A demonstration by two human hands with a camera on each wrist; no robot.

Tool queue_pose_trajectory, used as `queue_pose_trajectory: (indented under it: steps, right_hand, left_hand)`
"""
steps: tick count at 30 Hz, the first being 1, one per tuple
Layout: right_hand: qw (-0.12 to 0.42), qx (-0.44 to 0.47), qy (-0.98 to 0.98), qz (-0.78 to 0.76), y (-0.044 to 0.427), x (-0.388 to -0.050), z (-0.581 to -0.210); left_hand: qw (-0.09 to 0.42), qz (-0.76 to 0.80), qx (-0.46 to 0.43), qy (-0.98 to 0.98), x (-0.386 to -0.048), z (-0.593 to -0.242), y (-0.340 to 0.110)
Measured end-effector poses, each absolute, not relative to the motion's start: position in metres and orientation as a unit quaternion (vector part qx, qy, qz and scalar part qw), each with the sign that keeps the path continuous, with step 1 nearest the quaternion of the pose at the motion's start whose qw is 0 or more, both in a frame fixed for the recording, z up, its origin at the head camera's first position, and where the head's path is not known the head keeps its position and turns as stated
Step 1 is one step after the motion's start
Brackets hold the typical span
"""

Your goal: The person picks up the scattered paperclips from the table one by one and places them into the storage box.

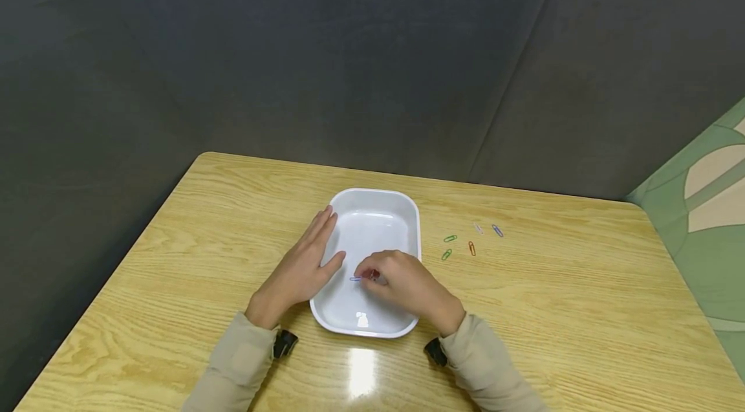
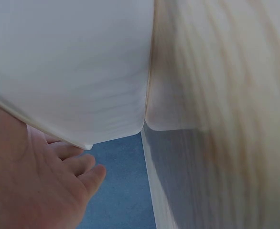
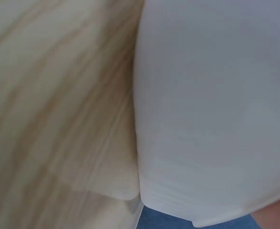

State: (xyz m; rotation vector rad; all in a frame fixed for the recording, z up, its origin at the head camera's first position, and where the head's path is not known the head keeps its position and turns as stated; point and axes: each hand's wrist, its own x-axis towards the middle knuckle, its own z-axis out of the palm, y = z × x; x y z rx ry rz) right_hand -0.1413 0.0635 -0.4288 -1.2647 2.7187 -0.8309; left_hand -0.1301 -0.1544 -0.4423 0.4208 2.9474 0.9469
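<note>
A white rectangular tray [image 1: 367, 334] lies on the wooden table. My left hand [image 1: 301, 270] rests along its left rim with the fingers straight and the thumb reaching over the inside; the left wrist view shows this hand [image 2: 49, 176] against the tray's outer wall [image 2: 82, 81]. Over the tray floor, my right hand [image 1: 401, 279] has its fingers curled, and a blue paper clip [image 1: 354, 279] pokes out at its pinched fingertips. Part of that clip is hidden by the fingers. In the right wrist view the tray wall [image 3: 202, 105] covers most of the hand.
Right of the tray, several paper clips lie loose on the table [image 1: 582, 282]: green ones [image 1: 450, 238], a red one [image 1: 472, 248], a pale one [image 1: 478, 228] and a blue one [image 1: 497, 230]. A dark curtain [image 1: 349, 63] hangs behind the table's far edge.
</note>
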Motion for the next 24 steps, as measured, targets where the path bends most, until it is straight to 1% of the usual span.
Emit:
queue_pose_trajectory:
  steps: [11, 24]
  right_hand:
    - [-0.004, -0.391, 0.889, -0.236, 0.0598, -0.1393, -0.4350]
    - [-0.009, -0.387, 0.898, -0.208, 0.0596, -0.1389, -0.4380]
  left_hand:
    - [0.010, 0.305, 0.131, 0.943, -0.1304, -0.4442, -0.1548]
    - [0.010, 0.308, 0.134, 0.942, -0.1302, -0.4428, -0.1546]
